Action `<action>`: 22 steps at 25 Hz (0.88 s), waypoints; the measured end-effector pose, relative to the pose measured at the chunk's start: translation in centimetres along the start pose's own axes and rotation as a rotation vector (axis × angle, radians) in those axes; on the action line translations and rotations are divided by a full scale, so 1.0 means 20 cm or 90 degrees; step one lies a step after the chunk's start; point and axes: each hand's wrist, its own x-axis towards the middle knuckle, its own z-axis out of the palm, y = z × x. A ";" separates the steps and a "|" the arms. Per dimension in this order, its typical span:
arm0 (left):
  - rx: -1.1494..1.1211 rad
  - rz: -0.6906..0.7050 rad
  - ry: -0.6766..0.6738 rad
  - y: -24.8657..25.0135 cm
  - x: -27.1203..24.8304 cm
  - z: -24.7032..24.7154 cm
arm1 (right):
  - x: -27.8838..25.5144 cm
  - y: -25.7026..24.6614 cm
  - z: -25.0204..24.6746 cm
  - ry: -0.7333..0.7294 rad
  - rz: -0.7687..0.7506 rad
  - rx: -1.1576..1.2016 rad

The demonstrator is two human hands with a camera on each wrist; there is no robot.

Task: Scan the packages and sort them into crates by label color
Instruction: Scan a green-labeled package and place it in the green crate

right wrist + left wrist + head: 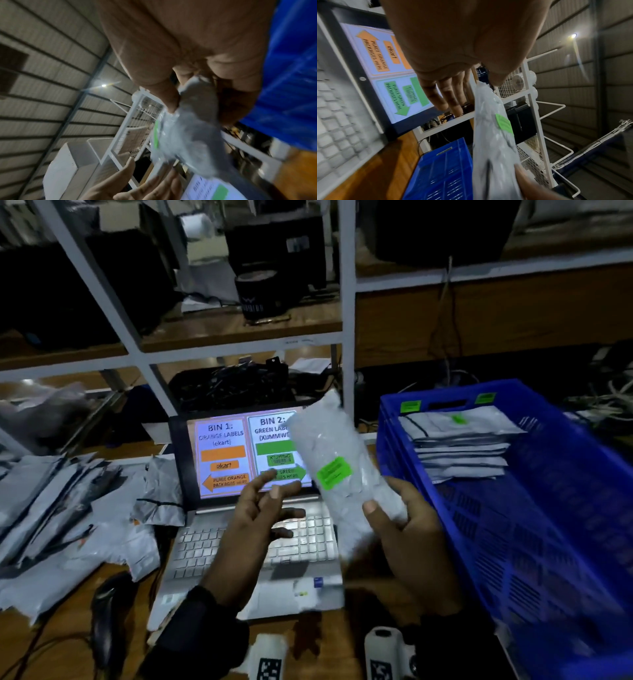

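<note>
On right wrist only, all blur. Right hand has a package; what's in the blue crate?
Observer: The blue crate holds a stack of grey packages; the top one shows a green label.
Operator: Left hand holding anything?
Observer: No. The left hand is open and empty, above the laptop keyboard.
Operator: Screen say where green goes?
Observer: The screen lists green labels under bin 2, with a green arrow pointing right, toward the crate.

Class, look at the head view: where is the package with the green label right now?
The package with the green label is held up in the right hand, in front of the laptop screen, just left of the blue crate.
</note>
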 end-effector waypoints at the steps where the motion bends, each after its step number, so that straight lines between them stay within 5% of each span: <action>1: -0.016 0.016 0.006 0.03 0.02 0.04 | -0.03 -0.06 -0.06 -0.019 -0.014 -0.073; 4: -0.086 0.038 0.002 0.15 0.11 0.17 | -0.10 -0.25 -0.24 -0.044 -0.044 -0.206; 10: -0.018 0.114 -0.101 0.25 0.31 0.53 | 0.05 -0.47 -0.61 0.077 -0.017 -0.239; 15: 0.061 0.128 -0.157 0.05 0.54 0.79 | 0.37 -0.45 -0.91 -0.021 0.010 -0.426; 22: 0.581 0.190 -0.309 -0.32 0.72 0.90 | 0.93 0.00 -1.19 -0.213 0.220 -0.661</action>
